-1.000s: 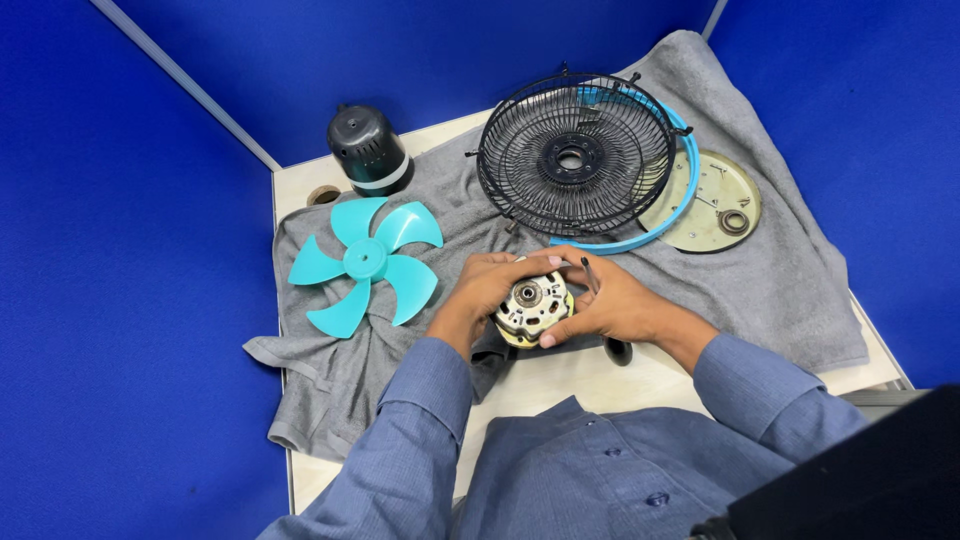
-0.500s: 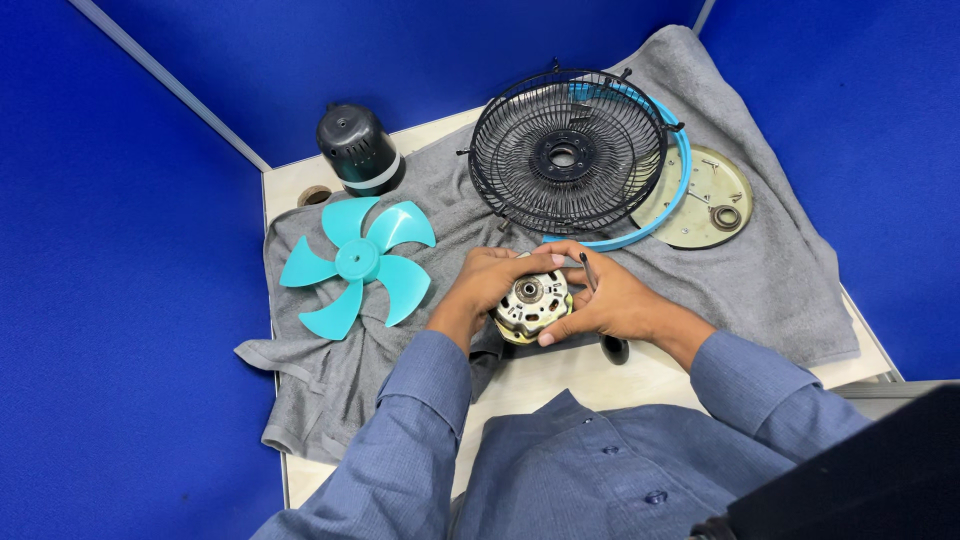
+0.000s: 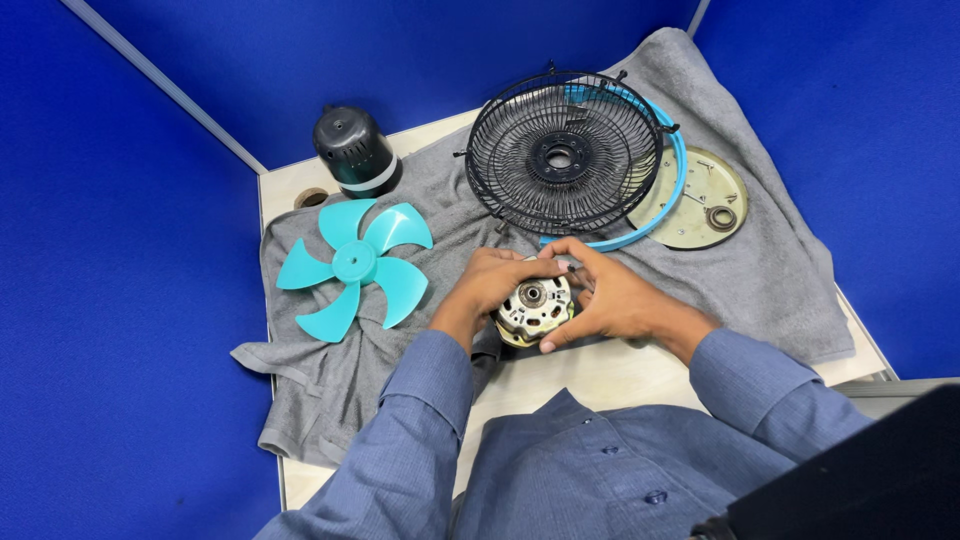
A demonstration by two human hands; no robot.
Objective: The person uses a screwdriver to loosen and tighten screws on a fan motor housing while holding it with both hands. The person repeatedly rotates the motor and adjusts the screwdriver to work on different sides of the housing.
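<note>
Item in hand: I see a small round fan motor, pale metal casing with a dark shaft hub at its centre and copper-yellow showing at its lower rim. My left hand wraps its left side, fingers curled shut against the casing; my right hand cups its right side, thumb under the rim, fingertips closed over the top. Both hands have hold of it, just above the grey towel at the table's near edge.

Around the motor:
- Left of it: a turquoise five-blade fan blade, smooth plastic, flat on the towel, well apart from my left hand.
- Beyond it: a black wire fan guard, round, fine radial ribs, lying near my fingertips; a blue plastic ring curves round its right side.
- Beyond and right: a cream round plate, partly under the ring.
- Far left beyond: a black domed motor cover, upright.

Surface: the towel is soft, creased, draped over a pale table; bare table shows between motor and my shirt. Blue partition walls close in the left, the far side and the right.
</note>
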